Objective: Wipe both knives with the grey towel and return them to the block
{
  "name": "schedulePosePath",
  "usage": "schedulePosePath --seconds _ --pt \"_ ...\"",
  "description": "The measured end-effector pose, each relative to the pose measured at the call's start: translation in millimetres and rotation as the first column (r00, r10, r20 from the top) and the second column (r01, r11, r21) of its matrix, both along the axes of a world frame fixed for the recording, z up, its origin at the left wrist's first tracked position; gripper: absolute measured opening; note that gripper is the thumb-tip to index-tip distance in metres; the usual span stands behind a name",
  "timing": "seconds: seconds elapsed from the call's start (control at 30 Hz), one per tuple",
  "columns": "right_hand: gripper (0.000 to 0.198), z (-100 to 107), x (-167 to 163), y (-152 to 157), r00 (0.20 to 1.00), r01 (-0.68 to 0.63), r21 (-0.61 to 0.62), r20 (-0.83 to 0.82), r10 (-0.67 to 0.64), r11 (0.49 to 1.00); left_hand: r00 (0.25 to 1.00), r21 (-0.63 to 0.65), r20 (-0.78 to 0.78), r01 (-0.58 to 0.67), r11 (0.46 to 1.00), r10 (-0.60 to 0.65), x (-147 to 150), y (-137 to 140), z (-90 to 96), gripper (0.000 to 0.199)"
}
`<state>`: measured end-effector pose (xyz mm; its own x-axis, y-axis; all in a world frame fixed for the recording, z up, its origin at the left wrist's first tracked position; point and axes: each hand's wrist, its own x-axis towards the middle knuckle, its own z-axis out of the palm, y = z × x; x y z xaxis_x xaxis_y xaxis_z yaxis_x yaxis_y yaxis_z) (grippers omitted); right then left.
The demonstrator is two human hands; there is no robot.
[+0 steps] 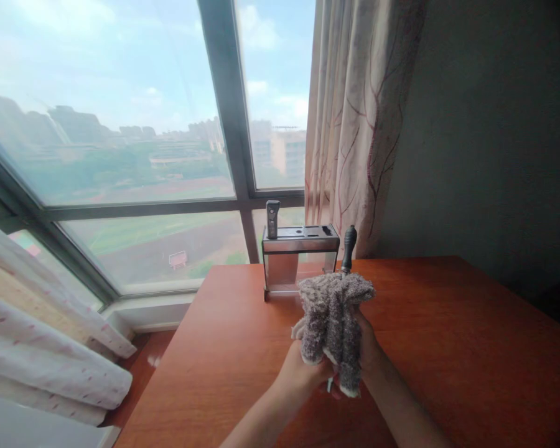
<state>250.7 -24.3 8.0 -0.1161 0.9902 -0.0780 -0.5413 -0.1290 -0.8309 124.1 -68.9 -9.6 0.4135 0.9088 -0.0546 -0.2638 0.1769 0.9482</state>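
Observation:
A fluffy grey-brown cloth (329,317) is bunched between my hands above the table. Out of its top sticks the black ribbed handle of what looks like a honing steel (350,242), upright and leaning slightly right; the cloth hides most of the shaft. A small shiny piece shows below the cloth, perhaps the tip. My left hand (310,366) is closed on the cloth's lower left side. My right hand (366,339) grips its right side, fingers mostly hidden behind it. Just beyond stands a knife block (303,239) with clear sides and one grey-handled knife (273,219) in its left end.
The reddish-brown wooden table (448,323) spreads under my hands. Behind it are a large framed window (242,124) and a patterned curtain (350,112). Another curtain (42,348) hangs at the left, with a dark wall (485,137) at the right.

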Motion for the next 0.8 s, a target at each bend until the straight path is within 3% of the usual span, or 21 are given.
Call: schedulePosePath --seconds 0.07,0.17,0.27,0.37,0.47,0.53,0.8 --pt "0.040 -3 -4 1 0.996 -0.058 -0.047 -0.077 0.054 0.997 0.987 0.014 -0.097 -0.128 0.992 0.128 0 6 -3.1 0.038" --pt "0.039 -7 -8 3 0.995 -0.044 -0.012 -0.086 0.043 0.999 0.929 0.162 -0.157 -0.311 0.936 0.336 -5 14 -10.7 0.040" --pt "0.040 -8 -8 5 1.000 0.009 0.035 -0.017 -0.008 0.999 0.912 0.252 -0.125 -0.352 0.902 0.391 -8 17 -15.1 0.048" --pt "0.043 -7 -4 8 0.998 0.066 0.037 0.008 -0.066 0.997 0.951 0.224 -0.106 -0.260 0.939 0.289 -7 13 -15.5 0.044" --pt "0.041 -5 3 13 0.992 0.121 -0.020 -0.042 -0.121 0.993 0.989 0.122 -0.131 -0.058 0.991 0.074 -3 9 -15.1 0.032" --pt "0.042 -3 8 16 0.987 0.126 -0.060 -0.094 -0.131 0.990 0.987 0.056 -0.156 0.043 0.998 -0.034 -2 8 -14.2 0.035" --pt "0.052 -4 17 15 0.990 -0.082 -0.154 -0.128 0.063 0.985 0.972 -0.030 -0.024 0.233 0.972 -0.234 -10 3 -7.1 0.047"
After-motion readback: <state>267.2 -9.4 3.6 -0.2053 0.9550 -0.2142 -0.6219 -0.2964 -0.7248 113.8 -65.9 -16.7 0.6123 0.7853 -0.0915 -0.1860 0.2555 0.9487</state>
